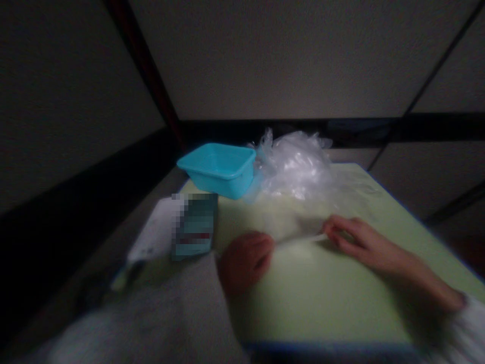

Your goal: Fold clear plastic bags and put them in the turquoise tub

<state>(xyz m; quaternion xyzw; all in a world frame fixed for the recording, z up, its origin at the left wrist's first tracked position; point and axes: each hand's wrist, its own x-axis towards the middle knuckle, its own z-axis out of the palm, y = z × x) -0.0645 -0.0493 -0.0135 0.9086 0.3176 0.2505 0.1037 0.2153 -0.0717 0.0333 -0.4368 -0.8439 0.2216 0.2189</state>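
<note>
Between my hands stretches a thin, pale, see-through piece of plastic (299, 238), which looks like the edge of a clear plastic bag; blur hides its exact outline. My left hand (247, 260) is closed on its left end, fingers curled, low over the table. On the other end, my right hand (350, 240) pinches the plastic between thumb and fingertips. Just beyond the hands lies a heap of clear plastic bags (297, 164), crumpled and shiny. A turquoise plastic basin (231, 181) stands to the left of that heap, its visible inside showing nothing.
The table (322, 303) has a yellow-green top with a blue edge. Left of my left hand lie a blurred-out greenish flat object (197, 227) and a white flat object (157, 230). Grey partition panels (284, 60) rise behind and at the left.
</note>
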